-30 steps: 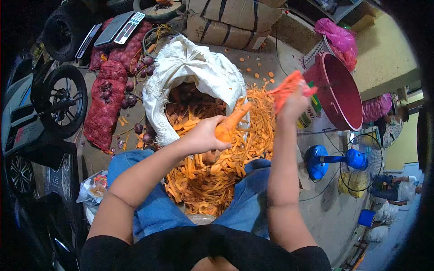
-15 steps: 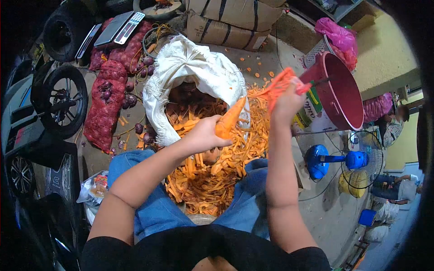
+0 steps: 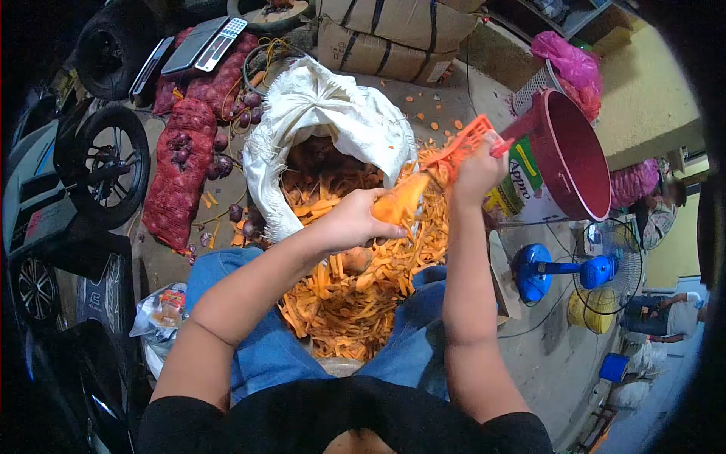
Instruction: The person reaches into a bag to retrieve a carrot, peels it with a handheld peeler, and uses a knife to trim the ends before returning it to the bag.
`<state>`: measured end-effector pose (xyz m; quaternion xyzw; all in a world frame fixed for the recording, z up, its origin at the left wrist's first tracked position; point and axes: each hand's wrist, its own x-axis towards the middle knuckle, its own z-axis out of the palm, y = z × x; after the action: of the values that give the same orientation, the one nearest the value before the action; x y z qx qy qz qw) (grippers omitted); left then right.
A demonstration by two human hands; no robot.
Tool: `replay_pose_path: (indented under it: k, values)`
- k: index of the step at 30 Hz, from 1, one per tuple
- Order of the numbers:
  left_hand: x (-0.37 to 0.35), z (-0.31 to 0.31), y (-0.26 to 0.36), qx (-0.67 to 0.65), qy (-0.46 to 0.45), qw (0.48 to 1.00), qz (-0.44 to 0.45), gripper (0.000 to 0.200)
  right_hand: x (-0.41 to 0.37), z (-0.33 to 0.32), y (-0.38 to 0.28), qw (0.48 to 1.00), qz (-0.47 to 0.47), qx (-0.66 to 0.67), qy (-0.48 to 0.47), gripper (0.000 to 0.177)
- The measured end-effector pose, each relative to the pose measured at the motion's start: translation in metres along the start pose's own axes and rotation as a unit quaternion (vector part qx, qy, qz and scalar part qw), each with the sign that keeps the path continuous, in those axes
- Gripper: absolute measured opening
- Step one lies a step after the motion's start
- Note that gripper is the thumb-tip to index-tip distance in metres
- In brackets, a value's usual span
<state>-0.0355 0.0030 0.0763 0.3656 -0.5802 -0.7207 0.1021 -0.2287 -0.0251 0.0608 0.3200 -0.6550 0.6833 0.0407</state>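
Note:
My left hand (image 3: 359, 221) is wrapped round the thick end of a carrot (image 3: 398, 200), whose narrow end points up and to the right. An orange-red plastic peeler (image 3: 475, 139) with a slotted head is gripped by my right hand (image 3: 481, 172). Its head is by the carrot's far end; whether they touch is hard to tell. Below both hands lies a large heap of carrot peelings (image 3: 344, 314), between my knees. The white woven sack (image 3: 333, 98) gapes open behind the left hand, with peelings and carrots in its shaded mouth.
Red net bags of onions (image 3: 181, 166) and a scale (image 3: 204, 47) are at the left, near a motorcycle wheel (image 3: 113, 168). On the right stand a dark red bucket (image 3: 544, 144) and a blue fan (image 3: 535, 272). Cardboard boxes (image 3: 386, 41) sit behind. Another person (image 3: 673, 316) is at far right.
My right hand has tilted the peeler, bringing its head beside the carrot's narrow end. My left hand has moved slightly right and turned the carrot lower.

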Motion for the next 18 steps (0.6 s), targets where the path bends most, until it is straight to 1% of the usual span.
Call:
replay_pose_path:
  k: [1,2,3,4,5,7,8,9,11,12,13,14,15,16,17,18]
  values:
    - [-0.002,-0.001,-0.001,-0.001,0.001,1.0,0.001,0.055,0.008,-0.003,0.005,0.998,-0.037,-0.022,0.039,0.019]
    - [-0.006,-0.001,-0.005,0.04,0.004,0.998,0.04,0.054,0.02,-0.01,0.01,0.998,-0.038,-0.022,0.038,0.019]
    - [-0.01,-0.002,-0.009,0.081,0.007,0.994,0.078,0.053,0.034,-0.019,0.016,0.994,0.079,0.036,0.071,0.02]
    - [-0.008,-0.004,-0.018,0.125,0.023,0.987,0.103,0.052,0.039,-0.023,0.017,0.971,0.195,0.092,0.103,0.021]
    - [-0.006,-0.005,-0.022,0.125,0.022,0.987,0.102,0.052,0.039,-0.024,0.018,0.971,0.195,0.092,0.104,0.021]
    - [-0.003,-0.007,-0.026,0.237,0.127,0.955,0.124,0.05,0.04,-0.027,0.015,0.97,0.219,0.087,0.061,0.023]
    - [0.002,-0.012,-0.032,0.19,0.096,0.972,0.1,0.045,0.034,-0.023,0.017,0.964,0.208,0.165,0.02,0.021]
    - [0.004,-0.013,-0.034,0.19,0.097,0.972,0.099,0.045,0.027,-0.017,0.016,0.964,0.209,0.165,0.018,0.021]
    - [0.007,-0.013,-0.035,0.093,0.085,0.989,0.072,0.04,0.008,-0.002,0.01,0.957,0.164,0.236,-0.042,0.02]
    - [0.006,-0.013,-0.03,0.014,0.063,0.997,0.044,0.046,-0.002,0.002,0.001,0.957,0.164,0.236,-0.041,0.02]
    - [0.005,-0.013,-0.026,0.015,0.063,0.997,0.045,0.046,-0.012,0.003,-0.012,0.954,0.192,0.214,-0.09,0.02]
    - [0.005,-0.014,-0.022,0.091,0.094,0.989,0.069,0.045,-0.021,0.005,-0.021,0.947,0.218,0.19,-0.14,0.02]
    - [0.005,-0.015,-0.02,0.166,0.124,0.974,0.092,0.044,-0.029,0.007,-0.023,0.947,0.217,0.192,-0.14,0.02]
    - [0.01,-0.016,-0.025,0.167,0.124,0.974,0.093,0.044,-0.037,0.009,-0.024,0.958,0.159,0.173,-0.162,0.019]
    - [0.016,-0.017,-0.035,0.117,0.122,0.977,0.128,0.043,-0.044,0.01,-0.026,0.966,0.102,0.153,-0.184,0.018]
    - [0.018,-0.016,-0.034,0.065,0.12,0.977,0.162,0.041,-0.051,0.011,-0.029,0.966,0.101,0.152,-0.184,0.018]
